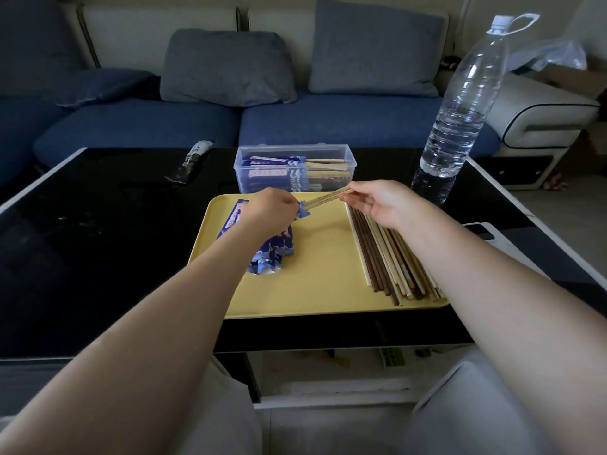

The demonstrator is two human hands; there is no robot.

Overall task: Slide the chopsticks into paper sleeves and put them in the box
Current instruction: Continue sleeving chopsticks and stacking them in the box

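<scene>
A person sits at a glossy black counter (98, 224), both bare hands over a pale yellow plastic tray (312, 284). The left hand (269, 210) has its fingers curled round the mouth of a blue printed paper sleeve (301, 209); the right hand (377, 201) pinches the far end of a pair of pale wooden chopsticks (328, 198), whose tips sit just inside the sleeve mouth at the left fingers. The sliding step appears to be under way; next the pair likely needs pushing straight in, with the sleeve held steady. Beneath the left fingers lies a stack of empty blue sleeves (269, 257); beneath the right, a row of loose dark and pale chopsticks (387, 257). Just beyond both hands stands a clear plastic box (294, 152) holding sleeved pairs. A clear water bottle (460, 103) stands beyond the right fingers. Print on the sleeves is too small to read.
</scene>
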